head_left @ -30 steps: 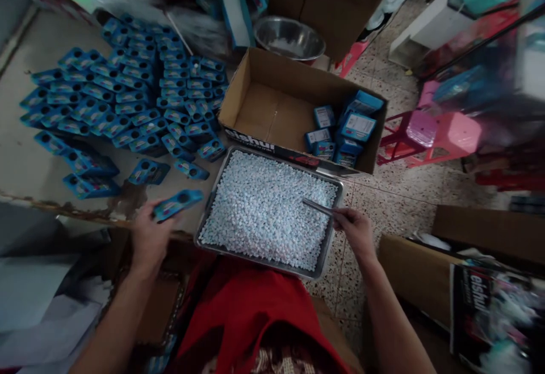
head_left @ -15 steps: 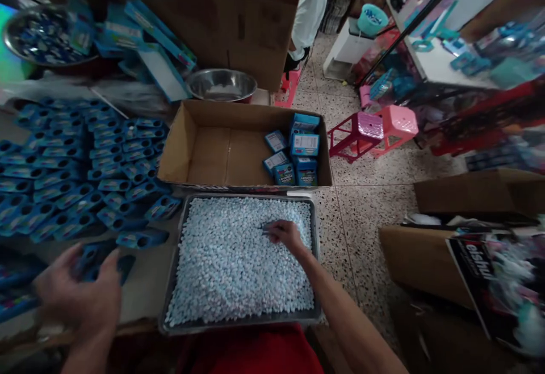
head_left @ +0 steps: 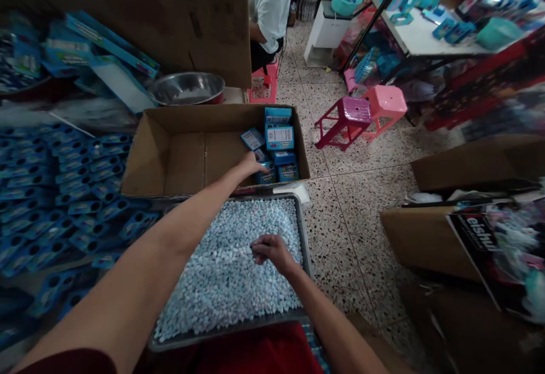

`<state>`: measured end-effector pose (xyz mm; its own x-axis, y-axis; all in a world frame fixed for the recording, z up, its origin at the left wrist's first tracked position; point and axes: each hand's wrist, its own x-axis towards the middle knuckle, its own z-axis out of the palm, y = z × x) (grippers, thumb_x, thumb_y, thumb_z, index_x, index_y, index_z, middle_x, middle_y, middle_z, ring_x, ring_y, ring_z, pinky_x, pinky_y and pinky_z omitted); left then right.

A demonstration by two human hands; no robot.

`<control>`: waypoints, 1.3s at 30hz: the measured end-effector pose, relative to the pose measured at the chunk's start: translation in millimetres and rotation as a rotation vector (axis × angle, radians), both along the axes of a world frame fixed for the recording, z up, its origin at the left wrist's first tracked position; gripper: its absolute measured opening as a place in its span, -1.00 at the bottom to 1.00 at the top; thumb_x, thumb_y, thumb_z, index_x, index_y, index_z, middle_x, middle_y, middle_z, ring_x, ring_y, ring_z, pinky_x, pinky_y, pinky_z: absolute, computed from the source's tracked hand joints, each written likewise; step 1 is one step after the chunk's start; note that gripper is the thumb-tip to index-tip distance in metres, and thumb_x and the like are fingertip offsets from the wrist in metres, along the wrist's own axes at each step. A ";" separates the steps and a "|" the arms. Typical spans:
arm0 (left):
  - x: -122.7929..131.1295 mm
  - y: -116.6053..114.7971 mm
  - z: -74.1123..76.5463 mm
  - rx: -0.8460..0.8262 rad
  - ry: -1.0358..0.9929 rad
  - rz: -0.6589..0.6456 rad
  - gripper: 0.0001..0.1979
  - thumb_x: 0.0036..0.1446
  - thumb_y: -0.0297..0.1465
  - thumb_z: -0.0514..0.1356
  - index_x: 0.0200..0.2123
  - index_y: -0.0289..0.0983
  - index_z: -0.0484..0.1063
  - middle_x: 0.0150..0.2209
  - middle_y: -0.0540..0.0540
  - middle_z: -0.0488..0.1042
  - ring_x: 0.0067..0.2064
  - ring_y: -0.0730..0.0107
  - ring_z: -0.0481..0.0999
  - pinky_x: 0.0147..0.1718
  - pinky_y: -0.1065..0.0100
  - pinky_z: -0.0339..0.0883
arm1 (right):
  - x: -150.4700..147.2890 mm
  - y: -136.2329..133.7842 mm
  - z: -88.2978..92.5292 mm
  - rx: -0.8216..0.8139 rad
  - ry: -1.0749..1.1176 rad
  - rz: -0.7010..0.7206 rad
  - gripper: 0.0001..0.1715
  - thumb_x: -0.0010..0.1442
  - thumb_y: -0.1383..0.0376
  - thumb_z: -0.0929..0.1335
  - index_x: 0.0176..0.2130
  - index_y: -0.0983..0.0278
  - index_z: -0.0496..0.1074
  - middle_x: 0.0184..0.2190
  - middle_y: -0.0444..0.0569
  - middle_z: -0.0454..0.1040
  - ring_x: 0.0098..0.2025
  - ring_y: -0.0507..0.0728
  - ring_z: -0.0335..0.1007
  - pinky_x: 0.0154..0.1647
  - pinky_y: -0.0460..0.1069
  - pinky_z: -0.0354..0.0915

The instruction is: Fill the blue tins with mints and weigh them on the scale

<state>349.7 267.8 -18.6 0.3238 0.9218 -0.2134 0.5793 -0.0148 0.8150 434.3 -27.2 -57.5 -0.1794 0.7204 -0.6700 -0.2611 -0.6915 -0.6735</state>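
Observation:
My left arm stretches across the tray, and my left hand (head_left: pixel 250 164) is inside the open cardboard box (head_left: pixel 179 155), against the small blue packs (head_left: pixel 279 138) stacked in its right corner. Its fingers point away from me and are hidden, so I cannot see whether they hold anything. My right hand (head_left: pixel 269 249) rests on the white and pale blue pellets (head_left: pixel 225 283) that fill a grey metal tray (head_left: pixel 221 334). Its fingers are curled closed around a thin metal tool that barely shows at the fingertips.
Rows of flat blue packs (head_left: pixel 63 187) cover the surface on the left. A steel bowl (head_left: pixel 187 87) stands behind the box. Pink stools (head_left: pixel 361 113) and a seated person (head_left: pixel 268 5) are on the terrazzo floor beyond. More cartons (head_left: pixel 464 232) lie at the right.
My left hand left the blue packs at the lower left and reached forward into the cardboard box. My right hand stayed on the pellets. The view tilted up and to the right.

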 end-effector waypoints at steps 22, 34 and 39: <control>-232.9 -264.7 101.1 0.183 0.252 0.132 -0.63 0.03 -0.56 0.24 -0.08 -0.20 0.59 -0.12 -0.10 0.47 -0.10 0.27 0.54 -0.05 0.28 0.47 | -19.1 69.2 150.5 0.293 -0.307 0.288 -0.65 0.03 0.11 0.55 -0.28 0.33 0.63 -0.55 -0.08 0.55 -0.58 0.05 0.47 -0.55 -0.09 0.39; -242.6 -264.6 69.7 0.120 0.094 0.171 -0.72 0.06 -0.46 0.33 -0.11 -0.23 0.62 -0.19 -0.08 0.47 -0.16 0.30 0.53 -0.13 0.32 0.42 | 2.3 41.2 166.0 0.476 -0.714 0.387 -0.76 0.23 0.24 0.41 -0.14 0.23 0.67 -0.45 -0.09 0.59 -0.49 0.08 0.52 -0.44 -0.06 0.37; -261.0 -277.3 84.5 0.105 0.173 0.234 -0.69 0.04 -0.37 0.37 -0.09 -0.21 0.62 -0.19 -0.06 0.44 -0.18 0.31 0.52 -0.12 0.32 0.43 | 71.3 17.4 77.3 0.142 -0.575 0.063 -0.61 -0.07 0.07 0.59 -0.35 0.31 0.61 -0.58 -0.12 0.52 -0.57 0.06 0.44 -0.50 -0.07 0.39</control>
